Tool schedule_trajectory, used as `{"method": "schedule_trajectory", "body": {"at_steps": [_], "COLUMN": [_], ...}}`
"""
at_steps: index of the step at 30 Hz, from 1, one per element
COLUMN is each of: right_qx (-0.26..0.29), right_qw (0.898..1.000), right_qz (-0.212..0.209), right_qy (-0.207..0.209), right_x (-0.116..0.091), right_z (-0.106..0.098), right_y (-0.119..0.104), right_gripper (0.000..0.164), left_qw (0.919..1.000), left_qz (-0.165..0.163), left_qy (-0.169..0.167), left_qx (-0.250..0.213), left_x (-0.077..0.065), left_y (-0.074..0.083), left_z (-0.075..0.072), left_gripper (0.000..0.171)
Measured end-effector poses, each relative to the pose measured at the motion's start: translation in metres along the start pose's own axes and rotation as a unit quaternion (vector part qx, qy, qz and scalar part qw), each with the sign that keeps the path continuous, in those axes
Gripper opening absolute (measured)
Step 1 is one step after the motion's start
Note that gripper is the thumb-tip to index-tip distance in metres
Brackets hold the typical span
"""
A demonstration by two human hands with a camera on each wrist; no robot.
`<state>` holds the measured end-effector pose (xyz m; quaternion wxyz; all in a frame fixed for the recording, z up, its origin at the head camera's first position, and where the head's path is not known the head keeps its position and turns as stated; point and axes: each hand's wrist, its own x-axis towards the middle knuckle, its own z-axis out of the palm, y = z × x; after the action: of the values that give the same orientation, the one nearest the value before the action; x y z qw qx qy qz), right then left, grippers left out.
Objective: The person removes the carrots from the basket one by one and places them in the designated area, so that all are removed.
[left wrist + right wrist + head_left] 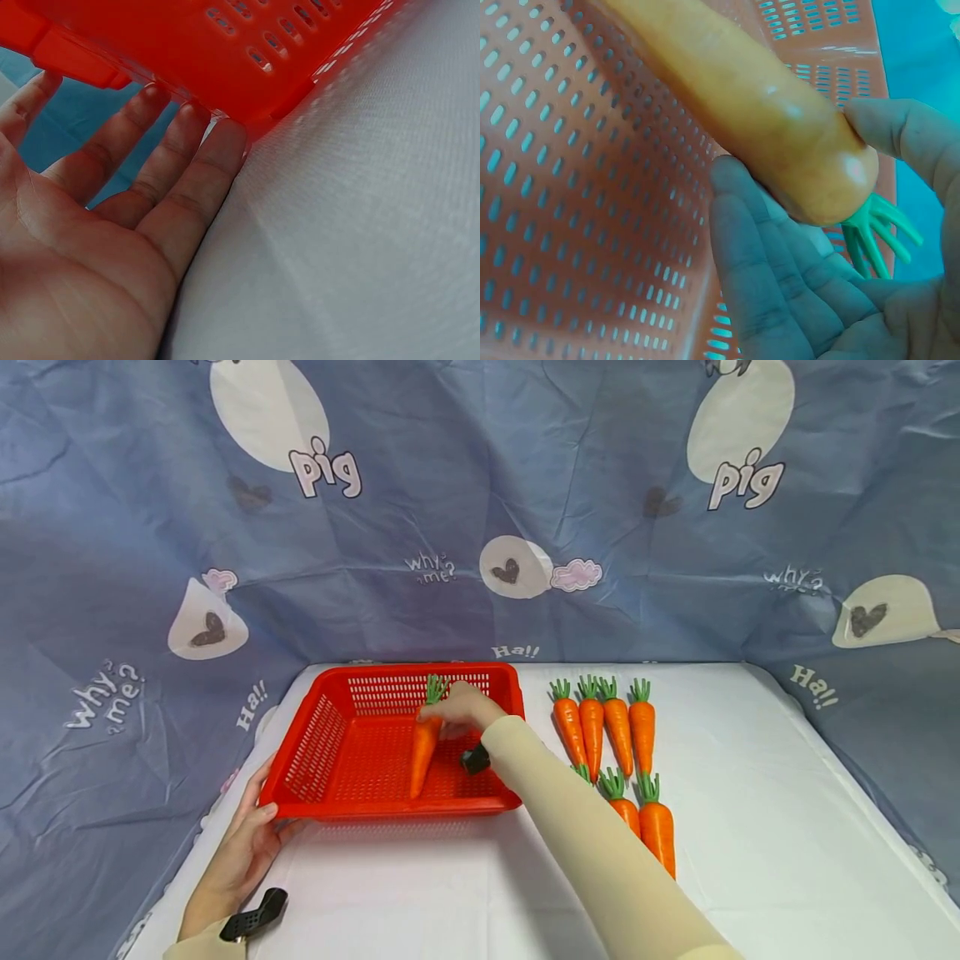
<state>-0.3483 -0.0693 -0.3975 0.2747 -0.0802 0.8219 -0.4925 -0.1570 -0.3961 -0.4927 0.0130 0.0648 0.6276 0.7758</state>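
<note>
Over the inside of a red plastic basket (360, 811), my right hand (457, 710) pinches an orange carrot (423, 752) near its green-topped end, with its tip pointing down toward the front. In the right wrist view the thumb (889, 124) lies on one side of the carrot (780, 112) and the fingers (761, 255) on the other. My left hand (243, 852) is at the basket's front left corner, its thumb at the rim. Its fingers (184, 161) are mostly straight, with fingertips against the outer wall of the basket (172, 45).
Right of the basket, several carrots (642, 727) lie in a back row on the white tabletop (765, 793), green tops away from me. More carrots (657, 831) lie in a front row, partly behind my right sleeve (585, 835). A blue printed cloth (420, 510) hangs behind.
</note>
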Motion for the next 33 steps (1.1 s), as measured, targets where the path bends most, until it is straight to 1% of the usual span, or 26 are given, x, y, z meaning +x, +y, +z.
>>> {"method": "schedule_trajectory", "body": {"at_steps": [4, 8, 11, 18, 19, 23, 25, 26, 28, 31, 33], "right_qx": [-0.011, -0.03, -0.035, -0.013, -0.016, -0.037, -0.035, -0.033, -0.03, -0.029, -0.034], "right_qw": [1.0, 0.998, 0.997, 0.996, 0.996, 0.995, 0.995, 0.995, 0.994, 0.993, 0.992], "right_qz": [-0.019, -0.048, -0.063, -0.086, -0.088, -0.09, -0.09, -0.093, -0.099, -0.113, -0.114], "right_qy": [0.001, 0.002, 0.004, -0.005, -0.006, 0.008, 0.017, 0.022, 0.028, 0.034, 0.039], "right_x": [0.0, -0.004, -0.008, -0.016, -0.017, -0.019, -0.021, -0.022, -0.023, -0.026, -0.028], "right_z": [-0.007, -0.015, -0.021, -0.031, -0.033, -0.039, -0.042, -0.043, -0.046, -0.05, -0.053], "right_y": [-0.001, -0.004, -0.007, -0.014, -0.015, -0.017, -0.017, -0.018, -0.018, -0.018, -0.018], "right_gripper": [0.036, 0.048, 0.05, 0.054, 0.053, 0.039, 0.03, 0.028, 0.032, 0.043, 0.046], "left_qw": [1.0, 1.0, 0.9999, 0.9997, 0.9997, 0.9996, 0.9998, 0.9999, 1.0, 0.9998, 0.9997], "left_qz": [-0.006, -0.008, -0.011, -0.02, -0.02, -0.023, -0.019, -0.015, -0.004, 0.012, 0.015], "left_qy": [0.001, 0.001, 0.005, 0.013, 0.014, 0.017, 0.011, 0.008, 0.0, -0.009, -0.01], "left_qx": [0.0, -0.001, 0.0, 0.005, 0.006, 0.005, 0.004, 0.002, -0.003, -0.012, -0.018], "left_x": [0.0, 0.001, 0.001, 0.002, 0.002, 0.002, 0.003, 0.003, 0.003, 0.002, 0.001], "left_y": [0.001, 0.001, 0.001, 0.001, 0.001, 0.0, -0.001, -0.001, -0.001, -0.002, -0.004], "left_z": [0.002, 0.003, 0.003, 0.004, 0.004, 0.004, 0.003, 0.003, 0.002, 0.0, 0.0], "left_gripper": [0.068, 0.068, 0.068, 0.068, 0.068, 0.068, 0.067, 0.067, 0.067, 0.066, 0.066]}}
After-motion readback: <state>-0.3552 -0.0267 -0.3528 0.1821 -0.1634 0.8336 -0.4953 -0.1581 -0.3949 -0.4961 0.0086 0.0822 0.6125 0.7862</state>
